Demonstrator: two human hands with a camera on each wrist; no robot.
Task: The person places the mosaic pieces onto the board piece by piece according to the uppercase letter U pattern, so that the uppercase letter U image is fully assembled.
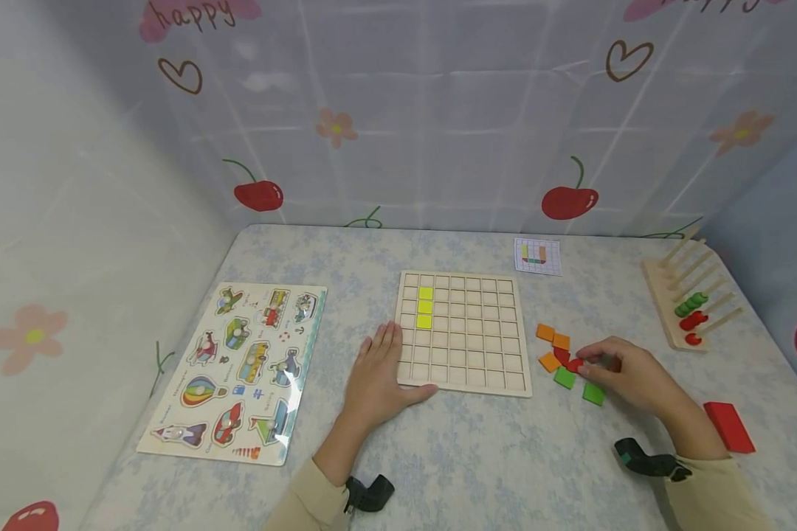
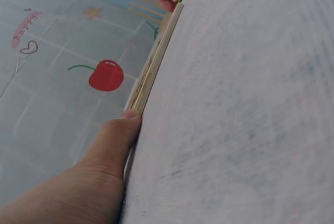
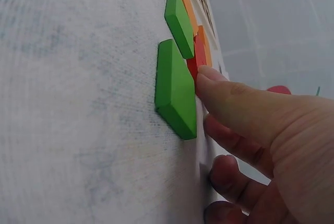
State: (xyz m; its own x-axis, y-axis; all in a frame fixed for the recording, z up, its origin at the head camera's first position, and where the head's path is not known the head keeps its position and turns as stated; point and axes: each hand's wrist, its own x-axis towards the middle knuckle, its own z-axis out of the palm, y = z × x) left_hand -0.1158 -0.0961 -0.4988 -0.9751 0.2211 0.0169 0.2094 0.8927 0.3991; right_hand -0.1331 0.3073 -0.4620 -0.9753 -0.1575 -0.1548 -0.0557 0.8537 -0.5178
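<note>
A wooden grid board (image 1: 461, 333) lies mid-table, with three yellow square tiles (image 1: 424, 307) in a column at its upper left. My left hand (image 1: 375, 372) rests with straight fingers along the board's left edge, its thumb (image 2: 116, 139) touching the near edge. At the right, my right hand (image 1: 627, 375) pinches a red tile (image 1: 574, 365) between thumb and fingers, low over the table. Another red tile (image 1: 561, 356) lies beside it, partly covered. Several orange tiles (image 1: 545, 332) and two green tiles (image 3: 176, 91) lie around those fingers.
A picture puzzle board (image 1: 235, 372) lies at the left. Behind the grid board is a small pattern card (image 1: 537, 257). A wooden peg stand (image 1: 684, 302) with green and red pieces stands far right, and a red block (image 1: 729, 427) lies by the right forearm.
</note>
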